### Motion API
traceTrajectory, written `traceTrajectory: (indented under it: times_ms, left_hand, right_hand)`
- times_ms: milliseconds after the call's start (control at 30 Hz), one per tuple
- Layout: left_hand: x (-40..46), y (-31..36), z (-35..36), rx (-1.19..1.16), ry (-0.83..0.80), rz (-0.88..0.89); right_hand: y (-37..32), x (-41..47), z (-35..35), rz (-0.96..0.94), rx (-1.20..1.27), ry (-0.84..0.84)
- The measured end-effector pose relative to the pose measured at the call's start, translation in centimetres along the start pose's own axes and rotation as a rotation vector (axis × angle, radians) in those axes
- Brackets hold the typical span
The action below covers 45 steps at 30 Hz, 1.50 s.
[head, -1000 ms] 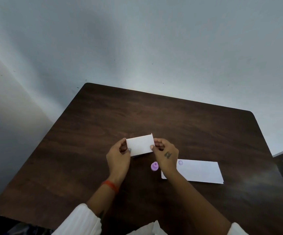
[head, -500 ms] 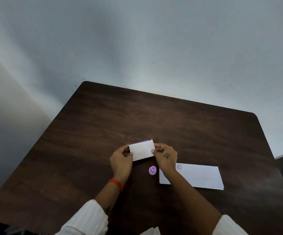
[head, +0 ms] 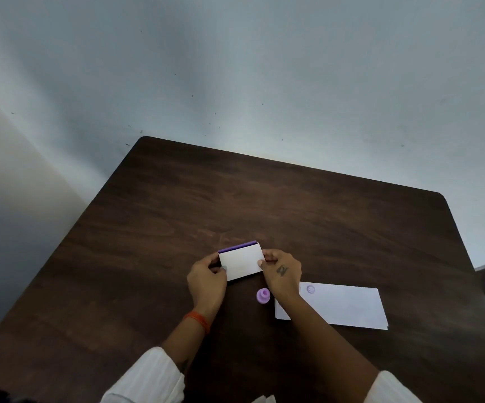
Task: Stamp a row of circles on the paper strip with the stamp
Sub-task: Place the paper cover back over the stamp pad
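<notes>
A small white box (head: pixel 240 263) with a purple strip showing along its far edge is held between both hands just above the dark table (head: pixel 293 216). My left hand (head: pixel 206 282) grips its left side and my right hand (head: pixel 282 271) grips its right side. A small purple stamp (head: pixel 263 295) stands on the table just below the box, between my wrists. The white paper strip (head: pixel 346 308) lies flat to the right, with one purple circle mark (head: pixel 310 289) near its left end; my right forearm covers the strip's near left corner.
The table's far edge runs against a pale wall (head: pixel 264 82). Its right edge (head: pixel 465 248) drops off to a dark floor. Bare wood lies beyond the box and to the left of my hands.
The box has tipped so that a purple strip shows along its far edge. Both hands and the box sit slightly lower in view as the camera shifted.
</notes>
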<state>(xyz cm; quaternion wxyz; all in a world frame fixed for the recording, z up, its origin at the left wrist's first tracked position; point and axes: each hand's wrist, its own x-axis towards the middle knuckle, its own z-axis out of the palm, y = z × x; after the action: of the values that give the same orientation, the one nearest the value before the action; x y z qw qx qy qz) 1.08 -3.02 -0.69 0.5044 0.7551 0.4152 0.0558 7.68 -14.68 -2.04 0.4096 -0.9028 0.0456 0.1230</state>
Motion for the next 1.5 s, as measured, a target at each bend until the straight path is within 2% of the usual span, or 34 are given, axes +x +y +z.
traceTrajectory:
  times_ms: [733, 1067, 1500]
  left_hand:
    - [0.74, -0.23, -0.44, -0.002, -0.033, -0.015]
    - [0.92, 0.13, -0.58, -0.037, -0.035, -0.060]
    - [0.85, -0.01, -0.35, -0.066, -0.021, -0.115]
  right_hand:
    - [-0.06, 0.66, -0.18, -0.044, -0.084, -0.031]
    - [-0.33, 0.58, -0.51, -0.138, -0.190, -0.061]
    - [-0.26, 0.48, -0.19, -0.156, -0.232, -0.073]
